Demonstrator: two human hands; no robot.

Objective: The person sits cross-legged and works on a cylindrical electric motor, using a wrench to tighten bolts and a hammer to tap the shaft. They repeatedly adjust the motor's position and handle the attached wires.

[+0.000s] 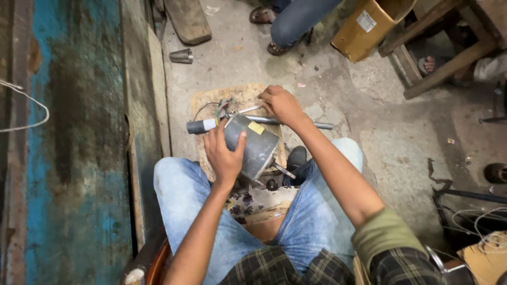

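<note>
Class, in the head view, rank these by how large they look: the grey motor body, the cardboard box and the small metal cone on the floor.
1. grey motor body
2. cardboard box, cut off by the frame and farther away, so its rank against the motor is unsure
3. metal cone

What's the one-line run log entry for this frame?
left hand: steadies grey motor | right hand: on metal rod | base: wooden board | other person's feet beyond

Dull grey metal motor housing; smooth metal rod; worn wooden board; rough concrete floor

Cracked grey concrete floor, worn blue-painted wooden panel at left, rough wooden stool legs, tilted yellow cardboard box
</note>
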